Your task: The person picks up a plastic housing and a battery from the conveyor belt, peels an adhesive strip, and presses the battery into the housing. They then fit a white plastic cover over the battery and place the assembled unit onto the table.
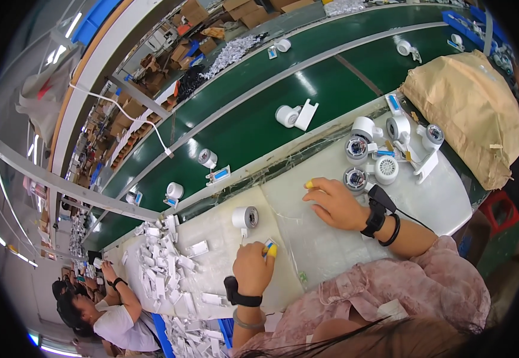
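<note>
My left hand (253, 268), yellow covers on its fingertips, is closed around the lower end of a small white fan (245, 218) with a round, grey-rimmed head. A bit of blue shows between the fingers; most of the handle is hidden by the hand. Over the mat to the right, my right hand (337, 206) has its fingers apart and lightly bent, holding nothing I can see. One of its fingertips is yellow too. Just beyond it stands a cluster of part-assembled fans, among them one with a white grille (386, 170) and one with an exposed dark inside (355, 178).
White plastic handle pieces (161, 262) lie heaped on the left, and more fill a blue bin (226, 329). Across the far side runs a green conveyor (241, 140) carrying several fans. A brown paper sack (468, 113) stands at right. Another person (125, 322) works at far left.
</note>
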Motion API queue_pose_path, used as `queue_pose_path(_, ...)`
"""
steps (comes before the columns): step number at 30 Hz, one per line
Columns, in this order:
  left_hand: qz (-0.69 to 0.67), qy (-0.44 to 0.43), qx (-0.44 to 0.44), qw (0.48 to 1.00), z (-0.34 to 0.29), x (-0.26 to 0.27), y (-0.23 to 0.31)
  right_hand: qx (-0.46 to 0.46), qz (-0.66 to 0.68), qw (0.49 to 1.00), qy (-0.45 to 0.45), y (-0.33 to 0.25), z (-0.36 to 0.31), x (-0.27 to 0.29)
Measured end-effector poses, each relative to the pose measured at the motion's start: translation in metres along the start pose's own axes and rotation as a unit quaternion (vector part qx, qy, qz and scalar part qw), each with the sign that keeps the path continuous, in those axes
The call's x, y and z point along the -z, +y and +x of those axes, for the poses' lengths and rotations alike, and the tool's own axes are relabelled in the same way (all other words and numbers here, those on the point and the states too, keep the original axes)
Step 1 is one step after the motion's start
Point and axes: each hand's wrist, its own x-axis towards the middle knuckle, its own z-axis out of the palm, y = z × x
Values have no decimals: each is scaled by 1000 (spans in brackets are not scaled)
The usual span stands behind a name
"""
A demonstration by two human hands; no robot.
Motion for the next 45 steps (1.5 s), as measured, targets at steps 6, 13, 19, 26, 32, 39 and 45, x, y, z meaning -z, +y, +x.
queue_pose_path(6,54,29,-1,998,-13,-30,-9,1,20,999,-44,-1,-1,-5)
queue_pose_path(13,-112,-31,-194,974,14,-26,17,18,14,998,-60,2,-4,-7)
queue_pose_path(19,-281,21,-178,943,45,-14,51,-39,44,992,-113,1,-2,-4)
queue_pose_path(26,-786,-3,-41,617,72,-2,71,-40,232,967,-96,-9,7,13)
queue_pose_path(32,-878,-118,-1,464,79,-8,60,-139,375,909,-115,-4,8,12)
queue_pose_path(39,-831,-161,90,525,68,-18,22,-45,231,960,-149,-4,12,15)
queue_pose_path(45,-726,-124,45,675,66,-20,19,-27,211,963,-166,1,7,12)
